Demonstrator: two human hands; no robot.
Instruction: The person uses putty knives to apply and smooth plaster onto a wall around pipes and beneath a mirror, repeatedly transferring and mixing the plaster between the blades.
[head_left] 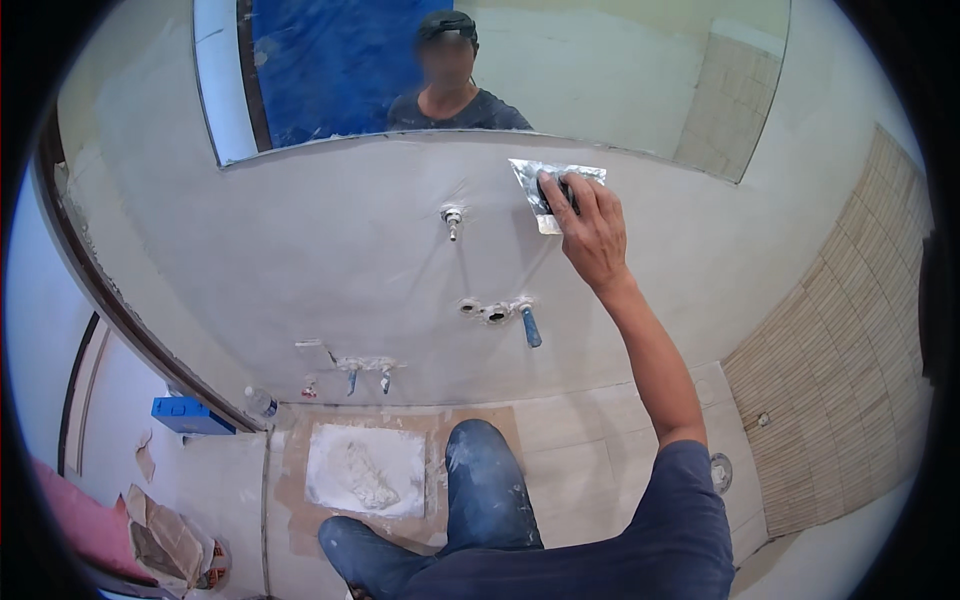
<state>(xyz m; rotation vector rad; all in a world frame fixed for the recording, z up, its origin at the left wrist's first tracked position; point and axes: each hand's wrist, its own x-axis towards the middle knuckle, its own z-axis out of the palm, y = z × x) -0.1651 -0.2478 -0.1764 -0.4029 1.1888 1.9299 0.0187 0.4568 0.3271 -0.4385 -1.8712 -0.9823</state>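
My right hand [590, 225] grips the dark handle of a flat metal putty blade [530, 180], held against the pale plastered wall [320, 240] just below the mirror's [620, 70] lower edge. To the blade's left, a metal pipe fitting [452, 222] sticks out of the wall. Lower down are pipe openings [496, 312] and a blue valve handle [532, 328]. My left hand is out of view.
On cardboard [292, 490] lies a white board [330, 475] with plaster. A blue box [193, 415], bottle [260, 403] and torn paper sacks [160, 535] are at lower left. More fittings [352, 378] sit low on the wall. A tiled wall [830, 360] stands right.
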